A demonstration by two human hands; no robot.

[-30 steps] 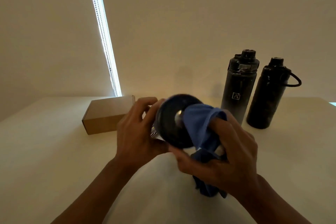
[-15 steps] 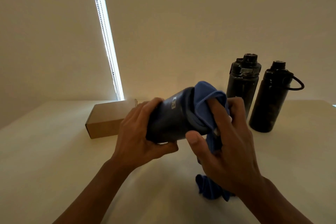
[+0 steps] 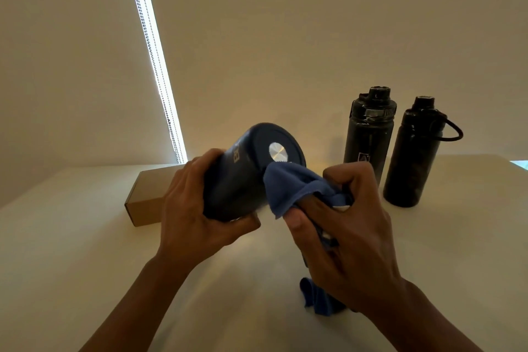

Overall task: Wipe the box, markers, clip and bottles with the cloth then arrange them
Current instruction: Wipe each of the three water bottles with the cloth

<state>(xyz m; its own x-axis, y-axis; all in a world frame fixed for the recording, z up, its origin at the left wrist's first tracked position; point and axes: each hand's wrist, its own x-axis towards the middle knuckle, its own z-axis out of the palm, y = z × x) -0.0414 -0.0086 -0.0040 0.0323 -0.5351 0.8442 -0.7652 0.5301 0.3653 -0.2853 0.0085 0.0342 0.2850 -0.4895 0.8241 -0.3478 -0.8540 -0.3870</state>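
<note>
My left hand grips a dark blue bottle held on its side above the table, its round base with a silver disc turned up and toward me. My right hand holds a blue cloth bunched in its fingers, and the cloth touches the lower right rim of the base. A tail of the cloth hangs below my right wrist. Two black bottles stand upright at the right: one with a metal ring at the neck, the other with a loop handle. A brown cardboard box lies behind my left hand.
A pale table runs to a plain wall. A bright vertical strip of light with a bead chain comes down the wall at the left. No markers or clip are in view.
The bottle has been turned in my left hand so that its base faces up again. The cloth has slid from the bottle's side to the edge of the base.
</note>
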